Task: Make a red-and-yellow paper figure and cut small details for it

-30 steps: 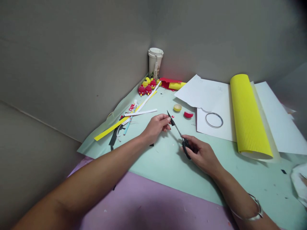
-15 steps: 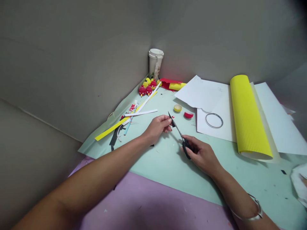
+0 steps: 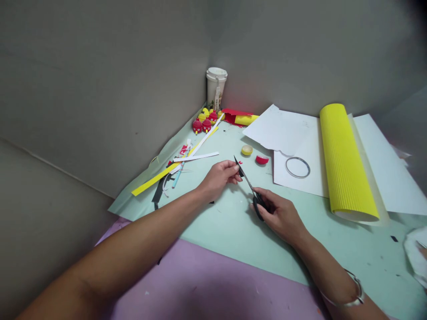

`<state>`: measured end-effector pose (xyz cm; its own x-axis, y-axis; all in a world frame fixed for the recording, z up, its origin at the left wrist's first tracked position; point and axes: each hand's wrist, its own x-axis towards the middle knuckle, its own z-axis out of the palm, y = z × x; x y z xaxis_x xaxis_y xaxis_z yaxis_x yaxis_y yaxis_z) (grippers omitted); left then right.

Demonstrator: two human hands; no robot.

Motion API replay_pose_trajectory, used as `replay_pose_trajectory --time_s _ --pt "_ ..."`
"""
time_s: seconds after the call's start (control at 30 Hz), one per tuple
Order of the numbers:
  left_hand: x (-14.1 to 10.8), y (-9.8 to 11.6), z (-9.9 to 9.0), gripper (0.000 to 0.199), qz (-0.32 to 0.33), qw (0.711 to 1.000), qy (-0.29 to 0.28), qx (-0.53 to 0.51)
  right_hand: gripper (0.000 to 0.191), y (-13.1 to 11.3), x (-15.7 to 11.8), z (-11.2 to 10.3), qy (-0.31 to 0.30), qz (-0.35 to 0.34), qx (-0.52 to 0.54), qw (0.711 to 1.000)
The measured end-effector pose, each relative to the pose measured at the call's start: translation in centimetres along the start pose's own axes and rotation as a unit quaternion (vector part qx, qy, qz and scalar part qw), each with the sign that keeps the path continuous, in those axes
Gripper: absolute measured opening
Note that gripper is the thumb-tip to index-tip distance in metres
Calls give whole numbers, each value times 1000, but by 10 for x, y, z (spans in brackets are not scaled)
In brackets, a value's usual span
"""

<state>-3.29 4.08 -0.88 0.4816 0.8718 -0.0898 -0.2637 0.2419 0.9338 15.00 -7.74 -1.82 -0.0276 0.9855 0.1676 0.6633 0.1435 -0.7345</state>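
My right hand (image 3: 280, 215) grips black-handled scissors (image 3: 247, 178), whose blades point up and to the left. Thumb and fingers of my left hand (image 3: 223, 178) pinch a small piece of black paper (image 3: 241, 174) beside the blades; the fingers partly hide it. Just beyond the blades lie a yellow half-round cup (image 3: 247, 150) and a red half-round cup (image 3: 262, 159). Left of my left hand, a white paper strip (image 3: 200, 156) crosses a yellow strip (image 3: 150, 182), and a dark strip (image 3: 158, 192) lies below them.
A white lidded cup (image 3: 216, 89) stands in the corner behind several red and yellow round figures (image 3: 197, 125). On the right, a yellow corrugated roll (image 3: 348, 164) and white sheets (image 3: 300, 129) lie on the green mat (image 3: 216, 231), with a grey ring (image 3: 298, 167).
Both hands stay almost in place. The fingers of my left hand have shifted slightly around the black paper, which now shows less.
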Motion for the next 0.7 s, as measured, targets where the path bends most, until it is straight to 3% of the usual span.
replay_pose_trajectory --time_s 0.7 --pt "-1 1 1 11 -1 1000 -2 -5 40 -3 2 -1 16 -23 -20 999"
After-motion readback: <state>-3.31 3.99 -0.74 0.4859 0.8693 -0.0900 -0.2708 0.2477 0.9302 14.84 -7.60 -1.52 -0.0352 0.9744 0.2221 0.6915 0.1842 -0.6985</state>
